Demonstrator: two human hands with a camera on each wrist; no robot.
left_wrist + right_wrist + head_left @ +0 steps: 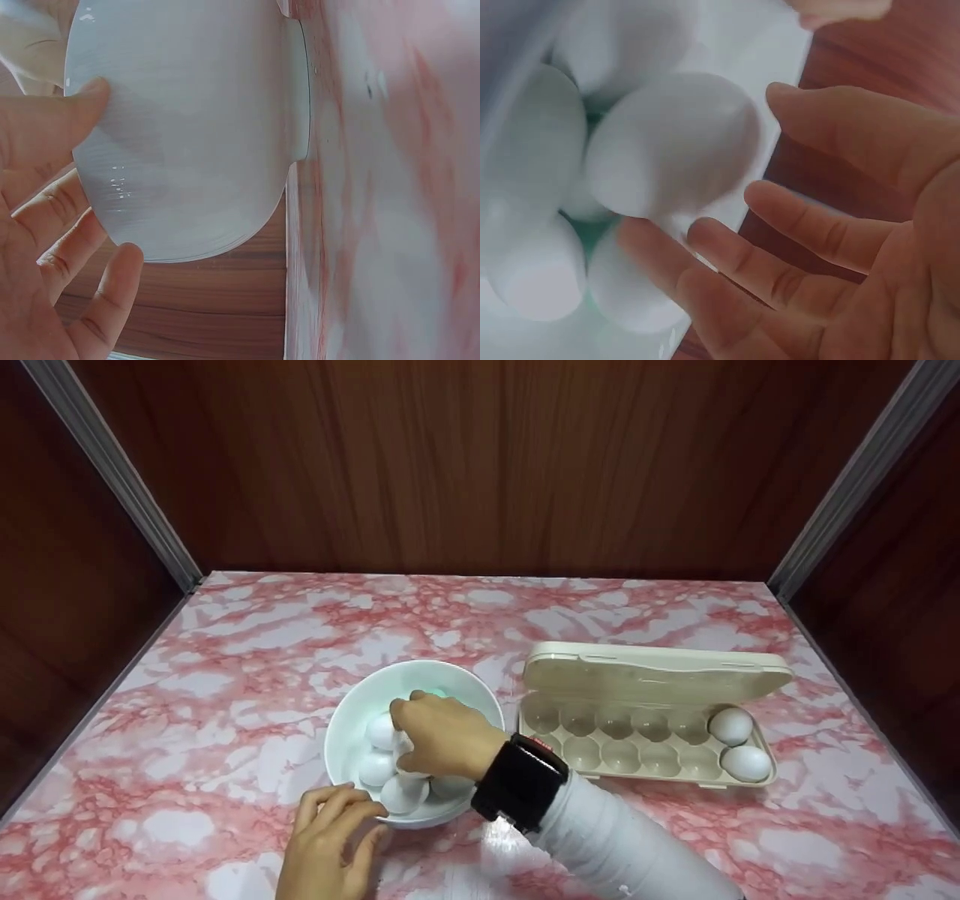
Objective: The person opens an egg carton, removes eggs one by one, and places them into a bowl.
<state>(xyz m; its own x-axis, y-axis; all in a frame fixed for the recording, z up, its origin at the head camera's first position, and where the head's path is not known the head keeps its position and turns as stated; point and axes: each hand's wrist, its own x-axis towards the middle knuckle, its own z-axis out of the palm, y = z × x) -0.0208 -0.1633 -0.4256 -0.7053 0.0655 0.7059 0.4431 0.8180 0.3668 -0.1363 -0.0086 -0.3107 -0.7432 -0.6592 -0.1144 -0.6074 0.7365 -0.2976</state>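
Note:
In the head view, a white bowl [346, 712] holds several white eggs [377, 769] and stands left of centre. My right hand [450, 735] reaches into it from the right. Its curled fingers and thumb are around one egg [675, 142] on top of the others; part of this egg is hidden by the hand. At the near left rim, my left hand [324, 840] grips the bowl, its thumb [82, 109] outside the wall and some fingertips over the rim.
Right of the bowl lies a cream egg carton [637, 776] with its lid [656, 664] raised. Two eggs [731, 727] sit in its rightmost cups. The pink marbled table [247, 652] ends at a brown wooden wall [480, 472], with side panels on both sides.

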